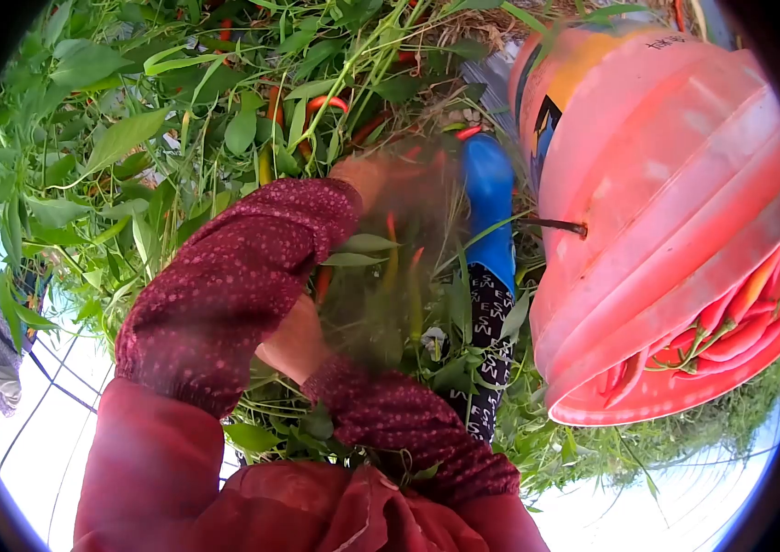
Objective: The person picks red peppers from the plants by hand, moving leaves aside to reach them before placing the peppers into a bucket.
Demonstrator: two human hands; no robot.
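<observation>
My left hand (364, 180) reaches forward into the chili plants (132, 138), and its fingers are smeared by a blurred patch. Red chilies (327, 103) hang among the leaves just beyond it. My right hand (293, 342) lies lower, by the stems, its fingers hidden behind my left sleeve (224, 267). A reddish chili (323, 283) shows close above that hand. More chilies, green and orange-red (416, 294), hang to its right, hazy in the blur. Whether either hand grips anything cannot be made out.
A pink-red bucket (647, 221) with red chilies (730, 336) inside stands on the right, tilted in this view. Between it and my hands is a blue boot (489, 198) below a black patterned trouser leg (489, 340). Another person (1, 354) appears at the far left edge.
</observation>
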